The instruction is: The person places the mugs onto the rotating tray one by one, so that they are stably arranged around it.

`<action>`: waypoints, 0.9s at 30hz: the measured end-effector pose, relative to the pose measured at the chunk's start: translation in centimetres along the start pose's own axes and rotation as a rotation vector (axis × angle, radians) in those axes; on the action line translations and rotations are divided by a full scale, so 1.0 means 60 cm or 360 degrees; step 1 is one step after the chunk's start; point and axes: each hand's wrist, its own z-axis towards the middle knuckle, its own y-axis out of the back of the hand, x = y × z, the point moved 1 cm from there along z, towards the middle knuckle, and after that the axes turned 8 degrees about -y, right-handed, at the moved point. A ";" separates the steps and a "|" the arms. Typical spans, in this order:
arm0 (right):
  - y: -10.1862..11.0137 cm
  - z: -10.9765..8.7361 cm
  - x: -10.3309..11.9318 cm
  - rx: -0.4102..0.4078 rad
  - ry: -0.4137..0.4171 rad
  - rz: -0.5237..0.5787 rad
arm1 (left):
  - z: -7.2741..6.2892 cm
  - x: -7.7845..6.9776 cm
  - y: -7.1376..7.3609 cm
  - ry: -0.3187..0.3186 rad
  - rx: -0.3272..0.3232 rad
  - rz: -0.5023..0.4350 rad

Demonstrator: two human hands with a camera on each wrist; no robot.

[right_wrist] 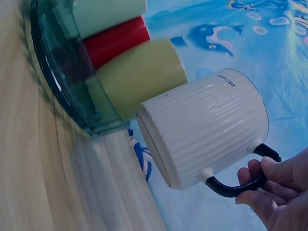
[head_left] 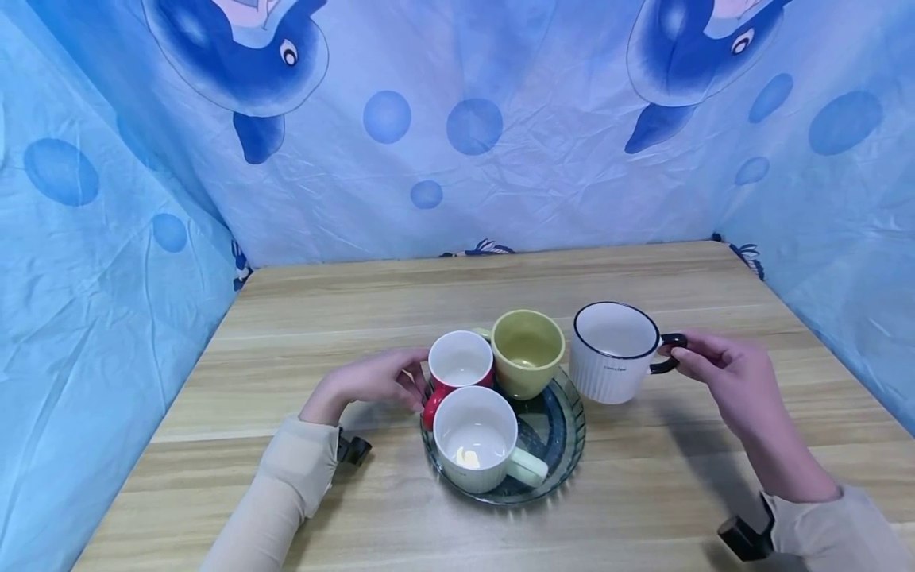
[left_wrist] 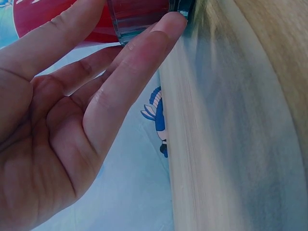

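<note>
A clear glass plate (head_left: 572, 445) holds a red mug with white inside (head_left: 461, 361), a yellow-green mug (head_left: 529, 349) and a pale mint mug (head_left: 472, 453). My left hand (head_left: 382, 377) is at the plate's left side by the red mug. In the left wrist view its fingers (left_wrist: 144, 60) extend along the plate's wall, one fingertip right at its lower edge. To the right, my right hand (head_left: 732, 377) grips the black handle (right_wrist: 228, 190) of a ribbed white mug (head_left: 611, 381). That mug is held upright, raised off the table, just beside the plate.
The plate stands on a wood-grain table (head_left: 343, 508). A blue cloth with printed dolphins (head_left: 443, 71) hangs behind the table and along both sides.
</note>
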 end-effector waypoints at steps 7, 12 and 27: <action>-0.006 -0.023 -0.001 0.0093 0.0041 0.0191 | -0.002 0.000 -0.002 0.0004 0.0004 -0.0012; -0.014 -0.035 -0.003 0.0142 0.0056 0.0271 | -0.001 0.000 -0.001 0.0001 0.0003 0.0003; -0.043 -0.065 -0.007 0.0137 0.0033 0.0197 | 0.000 -0.001 -0.001 0.0018 0.0014 -0.0019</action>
